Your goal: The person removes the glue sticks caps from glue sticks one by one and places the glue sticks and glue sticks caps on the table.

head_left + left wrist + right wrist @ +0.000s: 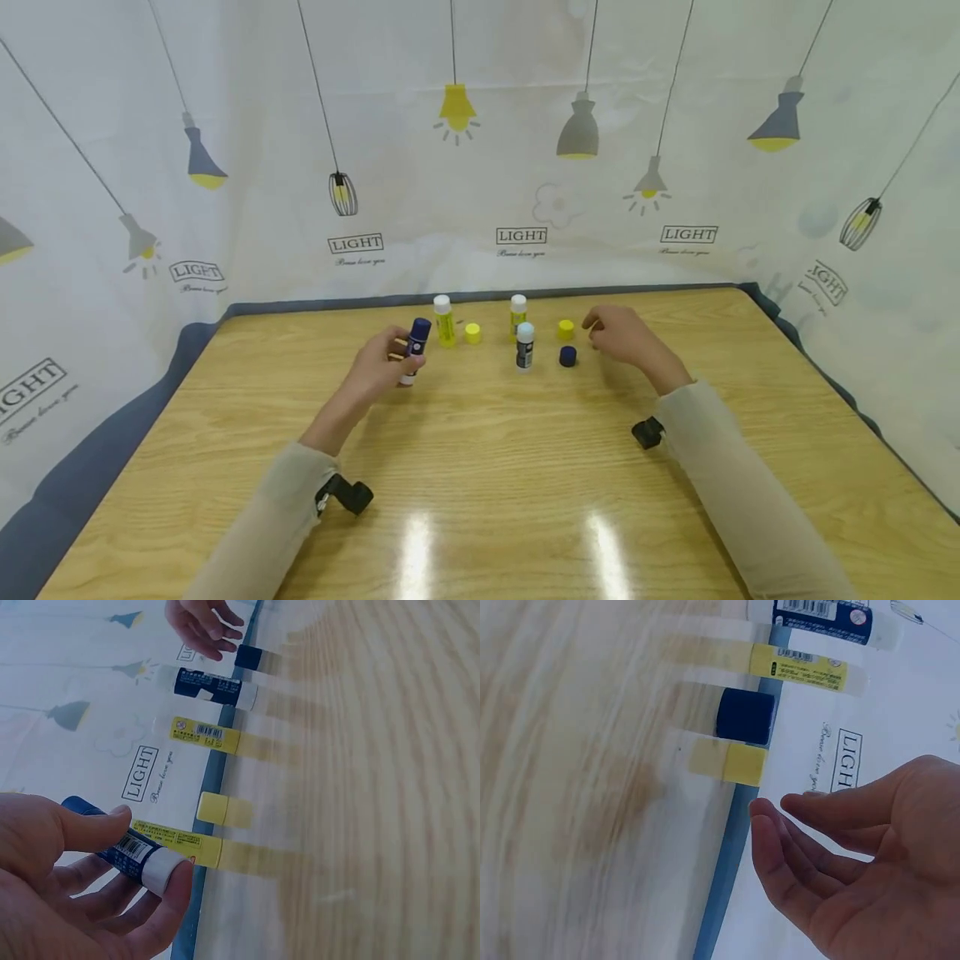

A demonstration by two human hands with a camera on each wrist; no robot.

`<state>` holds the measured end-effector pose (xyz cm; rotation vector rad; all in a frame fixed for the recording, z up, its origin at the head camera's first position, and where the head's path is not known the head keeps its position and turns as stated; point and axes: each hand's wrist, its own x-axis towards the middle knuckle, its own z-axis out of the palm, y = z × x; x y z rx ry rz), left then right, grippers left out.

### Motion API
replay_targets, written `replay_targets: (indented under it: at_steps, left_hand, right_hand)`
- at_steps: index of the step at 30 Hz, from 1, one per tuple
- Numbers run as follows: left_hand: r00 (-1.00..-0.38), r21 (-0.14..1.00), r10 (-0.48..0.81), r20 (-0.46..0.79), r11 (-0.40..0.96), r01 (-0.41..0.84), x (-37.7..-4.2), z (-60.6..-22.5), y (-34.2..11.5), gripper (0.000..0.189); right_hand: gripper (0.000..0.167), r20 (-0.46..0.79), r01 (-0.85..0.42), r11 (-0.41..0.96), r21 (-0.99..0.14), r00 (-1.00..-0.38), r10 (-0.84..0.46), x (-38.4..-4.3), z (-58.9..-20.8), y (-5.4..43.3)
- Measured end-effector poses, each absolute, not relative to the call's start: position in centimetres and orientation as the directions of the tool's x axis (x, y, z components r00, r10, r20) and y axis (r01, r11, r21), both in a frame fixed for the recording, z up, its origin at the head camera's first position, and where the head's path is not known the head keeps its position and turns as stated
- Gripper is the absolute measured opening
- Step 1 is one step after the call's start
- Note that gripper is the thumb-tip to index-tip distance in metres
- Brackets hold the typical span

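Observation:
My left hand (378, 364) holds a capped navy glue stick (417, 337) between thumb and fingers, tilted a little, navy cap up and white base (163, 871) down. My right hand (624, 335) is bent loosely with nothing in it, just right of a yellow cap (566, 330) and a navy cap (567, 357). In the right wrist view its fingertips (762, 808) are apart from the yellow cap. Uncapped, a navy glue stick (524, 352) stands upright in the middle, in front of a yellow glue stick (517, 313).
Another uncapped yellow glue stick (445, 323) stands upright behind my left hand, with a second yellow cap (472, 334) beside it. The wooden table (480, 450) reaches back to a cloth backdrop (420, 167) printed with lamps.

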<state>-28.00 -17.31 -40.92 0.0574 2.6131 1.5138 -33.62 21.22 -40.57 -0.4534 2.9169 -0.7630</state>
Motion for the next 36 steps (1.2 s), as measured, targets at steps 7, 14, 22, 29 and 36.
replay_targets:
  at_steps: [7,14,22,29,36]
  left_hand:
    - [-0.987,0.851,0.137,-0.088,0.526,-0.003,-27.2,-41.6,-15.6,0.037]
    - [-0.979,0.848,0.179,-0.095,0.529,0.014,-26.8,-42.1,-14.0,0.04]
    - [-0.969,0.835,0.233,-0.084,0.548,0.059,-26.3,-42.6,-12.2,0.041]
    - [-0.956,0.863,0.269,-0.118,0.505,0.036,-26.2,-42.6,-10.7,0.037]
    - [-0.939,0.857,0.322,-0.118,0.511,0.068,-25.8,-42.7,-9.4,0.036]
  right_hand:
    - [0.029,0.062,-0.31,0.794,-0.522,-0.943,-0.327,-31.7,-39.8,20.2]
    - [0.024,0.102,-0.36,0.762,-0.538,-0.925,-0.366,-30.4,-39.1,18.9]
    - [0.015,0.104,-0.429,0.738,-0.521,-0.89,-0.444,-29.4,-38.4,17.5]
    - [0.014,0.079,-0.457,0.698,-0.551,-0.862,-0.502,-28.4,-37.7,17.5]
    - [0.016,0.024,-0.481,0.667,-0.569,-0.82,-0.572,-27.8,-37.2,17.3]
